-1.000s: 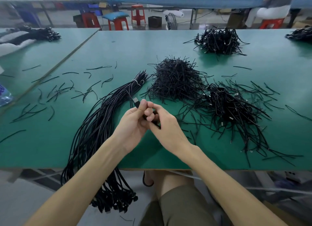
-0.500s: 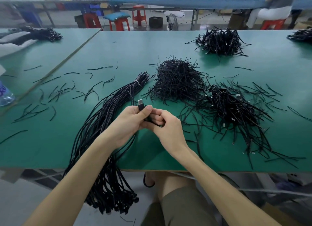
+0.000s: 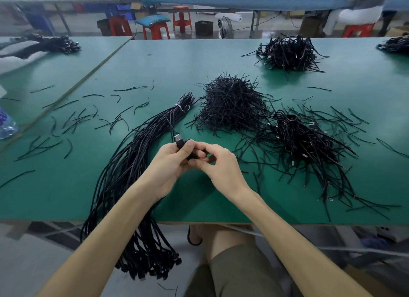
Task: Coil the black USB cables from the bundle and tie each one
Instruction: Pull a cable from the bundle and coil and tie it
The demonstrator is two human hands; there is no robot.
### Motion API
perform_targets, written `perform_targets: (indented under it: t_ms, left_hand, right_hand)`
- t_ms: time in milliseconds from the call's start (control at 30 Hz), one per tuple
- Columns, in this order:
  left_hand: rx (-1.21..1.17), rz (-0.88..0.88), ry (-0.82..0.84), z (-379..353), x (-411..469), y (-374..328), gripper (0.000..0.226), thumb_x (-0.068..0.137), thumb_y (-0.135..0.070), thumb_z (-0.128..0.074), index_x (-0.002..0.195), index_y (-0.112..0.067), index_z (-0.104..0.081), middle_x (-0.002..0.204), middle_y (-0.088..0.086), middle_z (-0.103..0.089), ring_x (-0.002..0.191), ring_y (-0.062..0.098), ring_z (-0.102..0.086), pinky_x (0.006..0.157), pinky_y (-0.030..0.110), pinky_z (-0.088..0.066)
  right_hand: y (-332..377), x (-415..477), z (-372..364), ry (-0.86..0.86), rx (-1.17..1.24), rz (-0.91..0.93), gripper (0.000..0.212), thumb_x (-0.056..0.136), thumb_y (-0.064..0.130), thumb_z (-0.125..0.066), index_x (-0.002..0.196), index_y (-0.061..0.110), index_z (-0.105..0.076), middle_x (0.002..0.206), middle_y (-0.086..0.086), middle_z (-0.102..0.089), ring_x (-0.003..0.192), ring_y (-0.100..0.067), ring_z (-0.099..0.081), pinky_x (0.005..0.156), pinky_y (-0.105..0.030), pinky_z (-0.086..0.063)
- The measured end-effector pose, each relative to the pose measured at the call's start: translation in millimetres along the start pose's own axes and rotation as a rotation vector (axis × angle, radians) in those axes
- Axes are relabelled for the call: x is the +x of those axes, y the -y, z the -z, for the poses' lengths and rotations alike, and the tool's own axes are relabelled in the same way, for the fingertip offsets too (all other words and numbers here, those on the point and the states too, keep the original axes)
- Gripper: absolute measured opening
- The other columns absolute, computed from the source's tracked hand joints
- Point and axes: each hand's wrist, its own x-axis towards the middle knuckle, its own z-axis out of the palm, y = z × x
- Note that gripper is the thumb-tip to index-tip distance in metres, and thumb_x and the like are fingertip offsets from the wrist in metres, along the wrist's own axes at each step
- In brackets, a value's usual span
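Coiling one cable above the worktop's near edge
The bundle (image 3: 132, 155) lies left, draped over the worktop (image 3: 66, 186). The left hand (image 3: 170, 163) clamps the cable (image 3: 178, 139) below its plug, and the right hand (image 3: 221, 166) pinches it alongside. Keep loops even and the pinch firm before tying. Since half a second ago, hands and plug barely shift.

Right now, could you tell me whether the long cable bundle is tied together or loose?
Tied at its far end: a pale tie wraps the bundle there; the rest fans out and hangs over the table edge.
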Motion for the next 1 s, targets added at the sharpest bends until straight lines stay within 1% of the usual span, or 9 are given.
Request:
perform_targets:
  t_ms: [133, 267, 367, 467, 567, 700, 800, 867, 1000]
  left_hand:
    - [-0.097, -0.004, 0.114, 4.2, -1.2, 2.7, 0.027, 0.103, -0.014, -0.049, 0.106, 0.004, -0.068, 0.094, 0.013, -0.073, 0.095, 0.024, -0.073, 0.084, 0.028, -0.058]
    - [-0.164, 0.004, 0.176, 9.8, 0.2, 4.3, 0.027, 0.097, -0.009, -0.053, 0.117, 0.003, -0.067, 0.105, 0.014, -0.074, 0.105, 0.026, -0.072, 0.089, 0.031, -0.057]
    - [-0.156, -0.01, 0.157, 9.2, 1.2, 5.2, 0.03, 0.096, -0.01, -0.057, 0.121, 0.002, -0.066, 0.117, 0.019, -0.073, 0.111, 0.026, -0.071, 0.089, 0.029, -0.058]
    - [-0.195, 0.004, 0.067, 9.0, 3.2, 4.8, 0.03, 0.092, -0.015, -0.063, 0.118, -0.001, -0.07, 0.121, 0.02, -0.072, 0.111, 0.025, -0.071, 0.087, 0.028, -0.059]
    - [-0.176, -0.031, 0.053, 10.2, 4.5, 5.2, 0.028, 0.09, -0.017, -0.068, 0.114, -0.005, -0.075, 0.117, 0.018, -0.073, 0.109, 0.024, -0.072, 0.088, 0.03, -0.059]
    - [0.029, -0.074, -0.039, 13.2, 3.5, 6.9, 0.027, 0.082, -0.03, -0.078, 0.101, -0.012, -0.08, 0.1, 0.008, -0.077, 0.096, 0.018, -0.073, 0.08, 0.03, -0.06]
    - [0.065, -0.043, -0.122, 17.1, 4.2, 6.8, 0.048, 0.067, -0.032, -0.087, 0.104, -0.005, -0.071, 0.092, 0.012, -0.078, 0.084, 0.02, -0.074, 0.071, 0.029, -0.06]
    - [0.078, -0.019, -0.125, 20.1, 5.0, 3.8, 0.061, 0.064, -0.026, -0.089, 0.111, 0.002, -0.063, 0.089, 0.016, -0.076, 0.078, 0.023, -0.074, 0.068, 0.028, -0.059]
    - [0.312, -0.011, -0.003, 25.1, 10.5, -8.3, 0.042, 0.074, -0.021, -0.087, 0.106, 0.001, -0.07, 0.092, 0.018, -0.076, 0.078, 0.024, -0.074, 0.072, 0.029, -0.06]
  right_hand:
    - [1.6, -1.1, 1.8, -0.044, 0.03, -0.013, 0.038, 0.085, 0.02, -0.081, 0.122, 0.026, -0.073, 0.102, -0.005, -0.069, 0.086, -0.004, -0.058, 0.082, -0.006, -0.041]
    - [2.4, -0.9, 4.9, -0.055, 0.03, -0.02, 0.039, 0.083, 0.024, -0.083, 0.121, 0.025, -0.074, 0.096, -0.007, -0.067, 0.085, -0.007, -0.059, 0.079, -0.007, -0.043]
    - [2.2, -0.6, 4.7, -0.08, 0.033, -0.015, 0.033, 0.083, 0.024, -0.083, 0.114, 0.02, -0.076, 0.096, -0.005, -0.069, 0.09, -0.012, -0.063, 0.08, -0.014, -0.047]
    - [1.7, -0.2, 0.0, -0.144, 0.039, 0.017, 0.024, 0.081, 0.026, -0.085, 0.101, 0.019, -0.075, 0.093, 0.001, -0.068, 0.084, -0.003, -0.061, 0.076, -0.013, -0.044]
    - [2.0, 0.6, -4.3, -0.173, 0.0, 0.046, 0.026, 0.083, 0.026, -0.083, 0.107, 0.022, -0.074, 0.093, 0.004, -0.064, 0.083, 0.0, -0.058, 0.076, -0.012, -0.043]
    - [4.2, 3.8, -0.2, -0.15, -0.115, 0.071, 0.03, 0.086, 0.026, -0.079, 0.114, 0.018, -0.074, 0.09, -0.003, -0.059, 0.081, -0.012, -0.057, 0.074, -0.02, -0.045]
    - [5.0, 5.5, 5.7, -0.074, -0.242, 0.117, 0.022, 0.091, 0.025, -0.075, 0.11, 0.014, -0.073, 0.086, -0.003, -0.054, 0.077, -0.015, -0.051, 0.071, -0.022, -0.04]
    - [3.3, 5.1, 9.1, 0.01, -0.36, 0.16, 0.024, 0.098, 0.023, -0.066, 0.118, 0.009, -0.07, 0.091, -0.001, -0.054, 0.083, -0.016, -0.051, 0.078, -0.025, -0.041]
    - [-2.8, 1.1, 12.9, 0.074, -0.57, 0.229, 0.025, 0.106, 0.021, -0.051, 0.118, 0.006, -0.066, 0.099, -0.008, -0.058, 0.099, -0.024, -0.051, 0.086, -0.04, -0.045]
